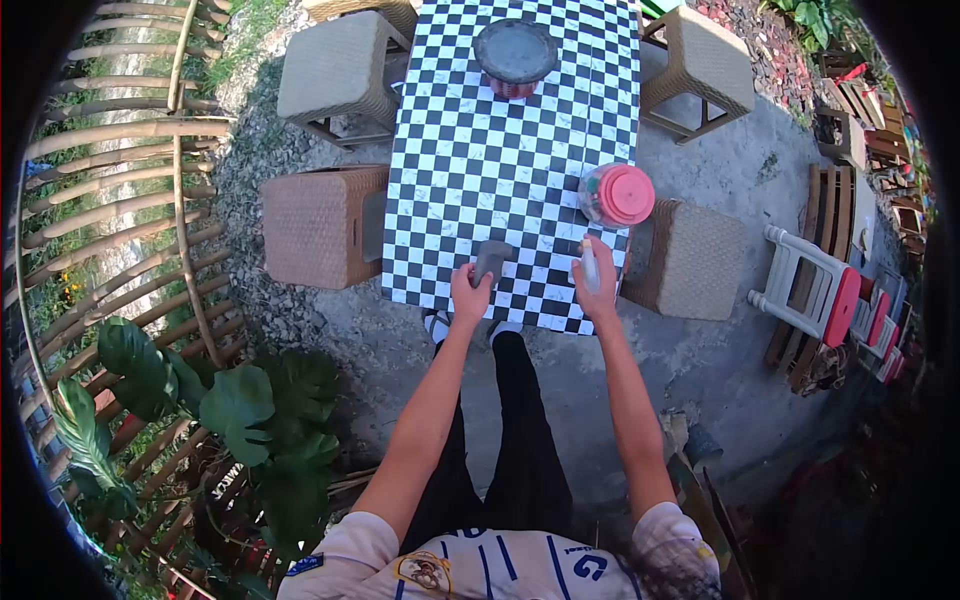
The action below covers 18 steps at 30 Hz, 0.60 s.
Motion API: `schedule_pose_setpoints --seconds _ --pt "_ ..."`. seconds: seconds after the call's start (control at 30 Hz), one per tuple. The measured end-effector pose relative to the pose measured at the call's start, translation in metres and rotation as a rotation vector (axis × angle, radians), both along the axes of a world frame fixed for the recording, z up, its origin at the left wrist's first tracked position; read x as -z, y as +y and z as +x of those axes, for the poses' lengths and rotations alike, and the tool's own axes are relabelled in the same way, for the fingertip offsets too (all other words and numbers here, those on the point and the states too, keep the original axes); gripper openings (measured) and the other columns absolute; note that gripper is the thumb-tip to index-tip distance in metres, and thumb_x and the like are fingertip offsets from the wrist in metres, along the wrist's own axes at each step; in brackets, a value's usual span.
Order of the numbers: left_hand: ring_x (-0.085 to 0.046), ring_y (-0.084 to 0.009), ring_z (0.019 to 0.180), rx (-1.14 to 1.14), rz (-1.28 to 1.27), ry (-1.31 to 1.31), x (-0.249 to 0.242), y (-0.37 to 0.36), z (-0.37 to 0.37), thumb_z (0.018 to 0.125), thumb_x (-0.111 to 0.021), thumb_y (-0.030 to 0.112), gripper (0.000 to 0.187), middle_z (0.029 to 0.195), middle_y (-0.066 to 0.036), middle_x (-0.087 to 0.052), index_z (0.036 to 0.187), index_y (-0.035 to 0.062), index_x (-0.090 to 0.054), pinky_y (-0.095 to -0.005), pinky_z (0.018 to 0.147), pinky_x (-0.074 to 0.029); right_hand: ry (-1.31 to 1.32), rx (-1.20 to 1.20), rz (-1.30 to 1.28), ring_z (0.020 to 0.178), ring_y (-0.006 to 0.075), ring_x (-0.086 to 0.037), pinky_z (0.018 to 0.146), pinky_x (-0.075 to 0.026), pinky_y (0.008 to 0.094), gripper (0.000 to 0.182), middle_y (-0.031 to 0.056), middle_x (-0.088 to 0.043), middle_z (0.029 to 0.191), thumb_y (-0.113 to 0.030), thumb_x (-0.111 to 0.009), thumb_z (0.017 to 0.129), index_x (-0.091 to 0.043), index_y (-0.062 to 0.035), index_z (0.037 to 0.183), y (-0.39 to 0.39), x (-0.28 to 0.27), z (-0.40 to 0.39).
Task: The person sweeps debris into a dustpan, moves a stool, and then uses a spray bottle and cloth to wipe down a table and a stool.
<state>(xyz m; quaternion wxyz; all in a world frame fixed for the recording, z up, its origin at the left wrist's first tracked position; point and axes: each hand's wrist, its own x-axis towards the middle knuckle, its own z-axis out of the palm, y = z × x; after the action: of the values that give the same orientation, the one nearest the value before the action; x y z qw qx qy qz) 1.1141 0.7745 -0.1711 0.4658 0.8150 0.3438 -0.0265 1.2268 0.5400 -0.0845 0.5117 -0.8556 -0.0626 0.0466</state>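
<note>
My left hand (470,293) is closed around a dark grey cloth (491,260), bunched and bent over at its top, near the table's front edge. In my right hand (598,285) is a small translucent spray bottle (589,268), held upright with the fingers wrapped round it and a finger near its top. Both hands are over the front part of a table with a black-and-white checkered top (500,185). Just beyond my right hand stands a clear jar with a pink lid (625,195), close to the table's right edge.
A dark round tray-like top on a reddish base (515,55) stands at the table's far end. Woven stools (310,225) line both sides, one (695,260) close by my right arm. A bamboo fence (130,180) and large leaves (240,410) are at left; folded white-and-red stools (815,285) at right.
</note>
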Motion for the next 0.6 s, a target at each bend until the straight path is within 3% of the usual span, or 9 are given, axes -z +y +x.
schedule_pose_setpoints --seconds 0.03,0.07,0.1,0.2,0.3,0.37,0.53,0.6 --pt "-0.065 -0.0289 0.092 -0.085 -0.081 0.001 -0.010 0.015 -0.004 0.085 -0.078 0.025 0.041 0.108 -0.018 -0.067 0.113 -0.0014 -0.063 -0.0403 0.083 -0.051 0.127 0.035 0.083 0.096 0.0290 -0.063 0.084 -0.050 0.0382 0.036 0.0173 -0.063 0.107 -0.012 -0.070 0.090 -0.059 0.0002 0.122 0.017 -0.007 0.000" --pt "-0.065 -0.0270 0.092 -0.168 -0.164 0.002 -0.020 0.031 -0.010 0.086 -0.078 0.025 0.041 0.107 -0.017 -0.067 0.114 -0.0013 -0.063 -0.0391 0.084 -0.051 -0.045 -0.031 0.026 0.085 0.0264 -0.064 0.078 -0.051 0.0371 0.033 0.0161 -0.064 0.100 -0.014 -0.068 0.094 -0.058 0.0002 0.123 0.037 -0.010 0.005" --pt "-0.065 -0.0250 0.093 -0.250 -0.249 0.009 -0.029 0.047 -0.018 0.087 -0.078 0.025 0.041 0.106 -0.015 -0.067 0.114 -0.0012 -0.062 -0.0379 0.084 -0.051 0.035 -0.022 0.077 0.084 0.0263 -0.065 0.077 -0.052 0.0388 0.030 0.0158 -0.065 0.101 -0.014 -0.068 0.094 -0.058 -0.0001 0.119 0.057 -0.008 0.005" --pt "-0.062 -0.0140 0.097 -0.312 -0.264 -0.056 -0.041 0.100 -0.043 0.093 -0.075 0.023 0.037 0.106 -0.007 -0.067 0.117 0.0005 -0.060 -0.0307 0.084 -0.050 0.090 -0.057 0.149 0.081 0.0305 -0.066 0.075 -0.052 0.0415 0.029 0.0169 -0.066 0.099 -0.018 -0.070 0.093 -0.058 0.0001 0.112 0.134 -0.039 0.018" --pt "-0.062 -0.0159 0.097 -0.410 -0.310 -0.127 -0.074 0.141 -0.050 0.092 -0.075 0.020 0.037 0.107 -0.009 -0.067 0.117 -0.0020 -0.059 -0.0320 0.085 -0.050 0.005 -0.025 0.208 0.080 0.0339 -0.066 0.074 -0.052 0.0426 0.032 0.0183 -0.067 0.093 -0.024 -0.072 0.092 -0.059 0.0009 0.108 0.209 -0.027 0.027" --pt "-0.062 -0.0153 0.098 -0.435 -0.349 -0.148 -0.087 0.165 -0.055 0.093 -0.074 0.018 0.036 0.108 -0.009 -0.067 0.117 -0.0021 -0.059 -0.0312 0.087 -0.050 0.088 0.002 0.141 0.081 0.0349 -0.066 0.074 -0.051 0.0435 0.032 0.0194 -0.067 0.092 -0.025 -0.072 0.092 -0.060 0.0017 0.106 0.249 -0.034 0.033" --pt "-0.062 -0.0149 0.099 -0.455 -0.378 -0.155 -0.102 0.209 -0.066 0.093 -0.075 0.019 0.036 0.109 -0.009 -0.067 0.117 -0.0025 -0.059 -0.0305 0.088 -0.050 -0.013 0.045 0.111 0.077 0.0457 -0.064 0.071 -0.050 0.0494 0.030 0.0244 -0.065 0.081 -0.027 -0.068 0.092 -0.062 0.0008 0.102 0.312 -0.031 0.032" --pt "-0.062 -0.0149 0.100 -0.448 -0.409 -0.172 -0.108 0.218 -0.069 0.093 -0.075 0.019 0.037 0.110 -0.009 -0.067 0.118 -0.0026 -0.059 -0.0303 0.088 -0.050 -0.050 0.079 0.093 0.071 0.0386 -0.066 0.067 -0.051 0.0444 0.028 0.0212 -0.067 0.079 -0.026 -0.070 0.092 -0.063 0.0007 0.097 0.320 -0.029 0.027"
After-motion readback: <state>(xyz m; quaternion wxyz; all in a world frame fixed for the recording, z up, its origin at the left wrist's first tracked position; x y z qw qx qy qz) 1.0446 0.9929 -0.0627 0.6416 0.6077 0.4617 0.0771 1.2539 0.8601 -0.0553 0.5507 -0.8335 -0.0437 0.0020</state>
